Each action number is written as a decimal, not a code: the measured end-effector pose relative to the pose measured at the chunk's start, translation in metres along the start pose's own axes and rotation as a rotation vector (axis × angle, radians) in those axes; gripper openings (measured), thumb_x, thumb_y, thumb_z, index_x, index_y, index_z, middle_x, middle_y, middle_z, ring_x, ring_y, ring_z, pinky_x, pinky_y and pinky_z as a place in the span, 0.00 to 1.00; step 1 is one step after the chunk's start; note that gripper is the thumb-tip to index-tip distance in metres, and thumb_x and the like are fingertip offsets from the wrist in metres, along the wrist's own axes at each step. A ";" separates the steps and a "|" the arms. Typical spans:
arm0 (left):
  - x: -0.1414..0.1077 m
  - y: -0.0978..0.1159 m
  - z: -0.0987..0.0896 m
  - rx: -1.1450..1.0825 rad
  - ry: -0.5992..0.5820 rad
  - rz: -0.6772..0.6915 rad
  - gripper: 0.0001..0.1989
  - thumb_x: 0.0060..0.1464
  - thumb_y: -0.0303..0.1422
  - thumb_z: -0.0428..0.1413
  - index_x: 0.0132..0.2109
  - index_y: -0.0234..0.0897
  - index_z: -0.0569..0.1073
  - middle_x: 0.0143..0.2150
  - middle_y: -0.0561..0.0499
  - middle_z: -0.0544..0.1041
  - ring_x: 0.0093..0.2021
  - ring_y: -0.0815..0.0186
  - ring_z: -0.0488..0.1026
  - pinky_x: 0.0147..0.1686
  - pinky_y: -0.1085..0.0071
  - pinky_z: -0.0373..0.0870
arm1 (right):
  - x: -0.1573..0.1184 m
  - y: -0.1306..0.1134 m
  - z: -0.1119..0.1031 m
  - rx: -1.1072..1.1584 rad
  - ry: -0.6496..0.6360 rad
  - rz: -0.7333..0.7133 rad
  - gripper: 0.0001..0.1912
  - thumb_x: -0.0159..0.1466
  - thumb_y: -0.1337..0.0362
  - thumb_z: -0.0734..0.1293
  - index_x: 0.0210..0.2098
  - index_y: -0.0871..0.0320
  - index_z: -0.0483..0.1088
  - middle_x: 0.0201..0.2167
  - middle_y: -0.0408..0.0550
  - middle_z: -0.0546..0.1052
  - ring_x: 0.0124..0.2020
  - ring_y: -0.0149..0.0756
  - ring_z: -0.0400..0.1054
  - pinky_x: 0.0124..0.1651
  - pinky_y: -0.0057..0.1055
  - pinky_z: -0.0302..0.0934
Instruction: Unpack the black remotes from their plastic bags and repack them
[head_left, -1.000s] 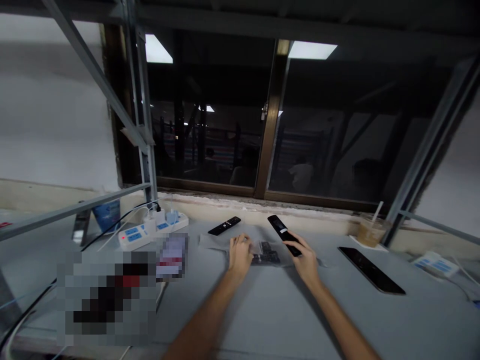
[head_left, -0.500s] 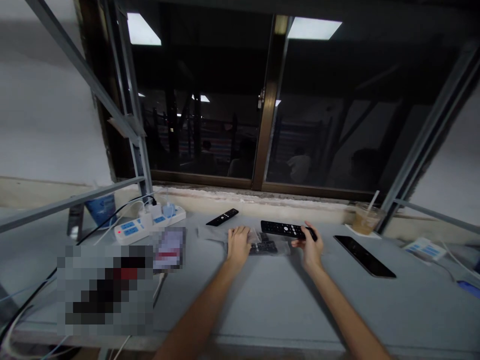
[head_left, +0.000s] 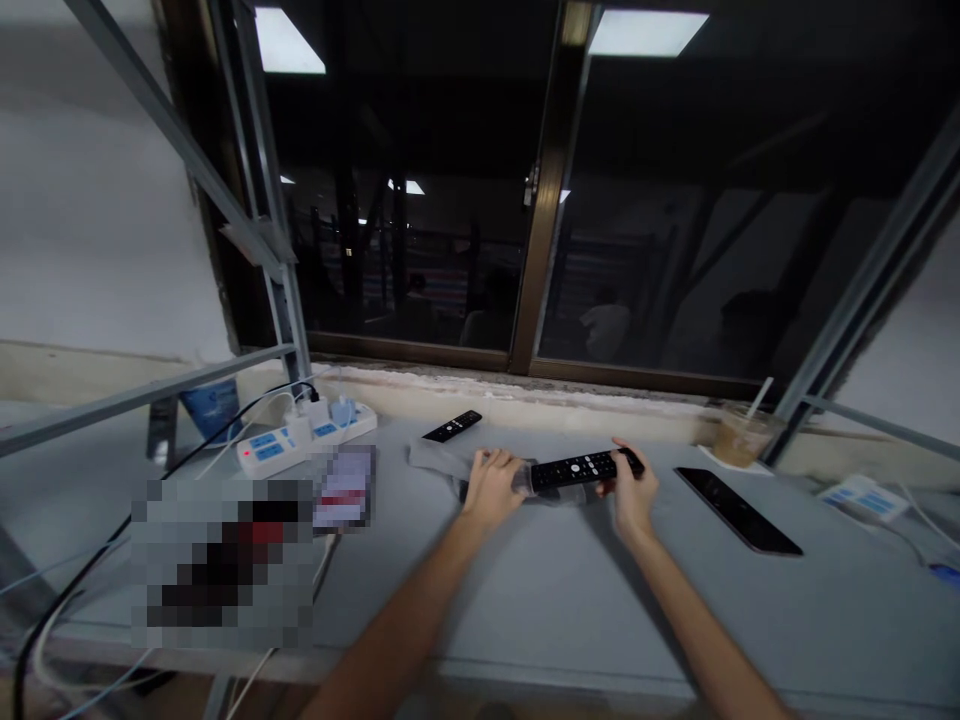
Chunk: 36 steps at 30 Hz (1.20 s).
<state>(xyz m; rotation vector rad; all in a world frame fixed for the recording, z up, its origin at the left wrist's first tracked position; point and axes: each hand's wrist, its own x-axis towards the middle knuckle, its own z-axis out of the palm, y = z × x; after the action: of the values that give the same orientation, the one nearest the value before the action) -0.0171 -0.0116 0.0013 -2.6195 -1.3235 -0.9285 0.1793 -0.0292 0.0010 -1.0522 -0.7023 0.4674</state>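
Observation:
My right hand (head_left: 634, 488) holds a black remote control (head_left: 581, 468) by its right end, with the buttons facing up. The remote's left end meets the edge of a clear plastic bag (head_left: 531, 480). My left hand (head_left: 493, 486) has its fingers closed on the bag beside that end. Below the held remote, a dark item under the plastic is mostly hidden. Another black remote (head_left: 453, 427) lies behind my left hand, near the wall. More crumpled clear plastic (head_left: 435, 460) spreads to the left of my left hand.
A white power strip (head_left: 277, 452) with plugs and cables is at the left, beside a phone (head_left: 344, 487) and a blurred-out area. To the right are a dark tablet-like device (head_left: 739, 510), a drink cup with a straw (head_left: 739, 440) and a white socket block (head_left: 862, 497).
The held remote has moved left and down, and its left end now meets the plastic near my left hand. It tilts the other way. The view has shifted slightly.

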 end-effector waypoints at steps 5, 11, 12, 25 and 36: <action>0.000 0.004 0.002 0.016 -0.036 0.037 0.09 0.48 0.34 0.56 0.38 0.38 0.72 0.38 0.50 0.75 0.42 0.62 0.69 0.46 0.63 0.54 | -0.002 -0.003 0.000 -0.113 -0.039 -0.105 0.19 0.52 0.56 0.65 0.40 0.60 0.69 0.18 0.37 0.65 0.10 0.23 0.56 0.10 0.22 0.51; -0.001 0.008 0.004 0.014 -0.069 0.040 0.12 0.45 0.35 0.56 0.39 0.36 0.71 0.41 0.48 0.74 0.43 0.60 0.68 0.46 0.62 0.55 | -0.009 -0.007 -0.001 -0.250 -0.055 -0.243 0.18 0.53 0.54 0.64 0.39 0.59 0.68 0.19 0.38 0.63 0.13 0.24 0.56 0.13 0.23 0.54; -0.001 0.009 0.004 0.005 -0.062 0.033 0.13 0.45 0.35 0.57 0.40 0.36 0.71 0.41 0.48 0.74 0.44 0.60 0.68 0.46 0.62 0.55 | -0.010 -0.008 0.000 -0.254 -0.064 -0.251 0.18 0.53 0.53 0.64 0.39 0.59 0.67 0.20 0.38 0.63 0.14 0.25 0.57 0.13 0.23 0.55; -0.001 0.015 -0.002 -0.041 0.010 -0.029 0.11 0.47 0.34 0.56 0.39 0.39 0.65 0.43 0.50 0.69 0.42 0.63 0.67 0.45 0.65 0.59 | -0.011 -0.010 0.003 -0.032 -0.616 0.202 0.18 0.49 0.54 0.70 0.34 0.60 0.72 0.31 0.49 0.77 0.17 0.31 0.67 0.17 0.28 0.63; -0.004 0.023 -0.006 -0.020 -0.039 0.056 0.14 0.51 0.40 0.54 0.42 0.38 0.66 0.44 0.47 0.69 0.44 0.61 0.67 0.45 0.64 0.59 | -0.028 -0.018 0.002 -0.041 -1.079 0.449 0.25 0.53 0.61 0.66 0.50 0.61 0.67 0.18 0.43 0.74 0.15 0.30 0.66 0.21 0.26 0.63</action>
<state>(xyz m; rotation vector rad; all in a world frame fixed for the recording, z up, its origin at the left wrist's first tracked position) -0.0044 -0.0306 0.0093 -2.6875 -1.2487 -0.8920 0.1583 -0.0540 0.0094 -0.9480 -1.4209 1.4666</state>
